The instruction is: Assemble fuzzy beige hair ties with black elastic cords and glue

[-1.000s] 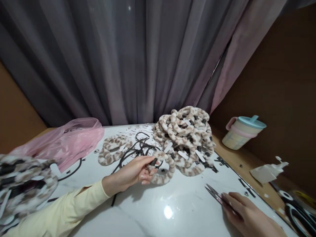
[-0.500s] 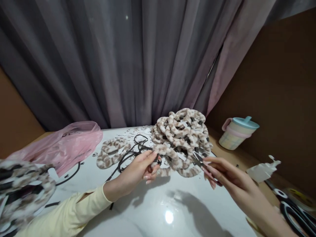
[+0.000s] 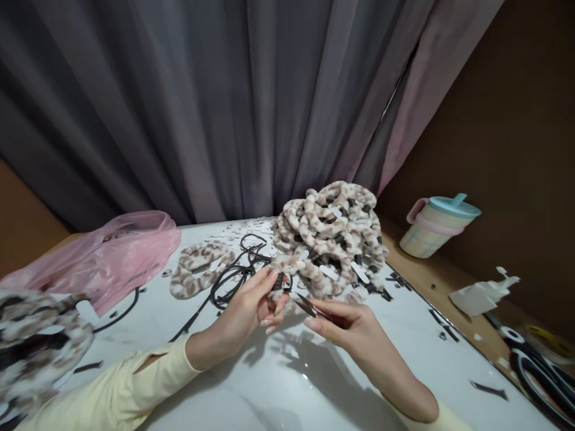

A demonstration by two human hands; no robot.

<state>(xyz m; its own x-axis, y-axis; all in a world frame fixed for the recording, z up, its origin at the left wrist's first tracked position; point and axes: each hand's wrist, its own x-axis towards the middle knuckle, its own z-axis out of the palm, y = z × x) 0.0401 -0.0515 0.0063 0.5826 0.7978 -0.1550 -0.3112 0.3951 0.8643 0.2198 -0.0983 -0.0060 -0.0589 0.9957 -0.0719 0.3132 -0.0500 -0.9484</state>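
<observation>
My left hand (image 3: 251, 302) pinches a fluffy brown-and-white loop (image 3: 287, 263) by a dark, ribbed section. In my right hand (image 3: 368, 335) is a small pair of thread snips (image 3: 305, 305), its blades pointing left, close to the dark section. Whether the blades touch it I cannot tell. Right behind my hands rises a pile of similar fluffy loops (image 3: 339, 239) with white tags and dark parts. A tangle of black cord (image 3: 231, 287) lies just behind my left hand. One fluffy loop (image 3: 179, 284) rests apart, left of the cord.
More fluffy loops (image 3: 72, 353) and a pink plastic bag (image 3: 148, 245) are on the left. Along the right edge are a lidded cup (image 3: 426, 236), a white pump bottle (image 3: 478, 296) and large black-handled scissors (image 3: 534, 371). Black scraps (image 3: 489, 390) dot the white table.
My right hand has brought the snips leftward, from beside the pile to the loop in my left hand. The left hand keeps its pinch, and the view has shifted slightly.
</observation>
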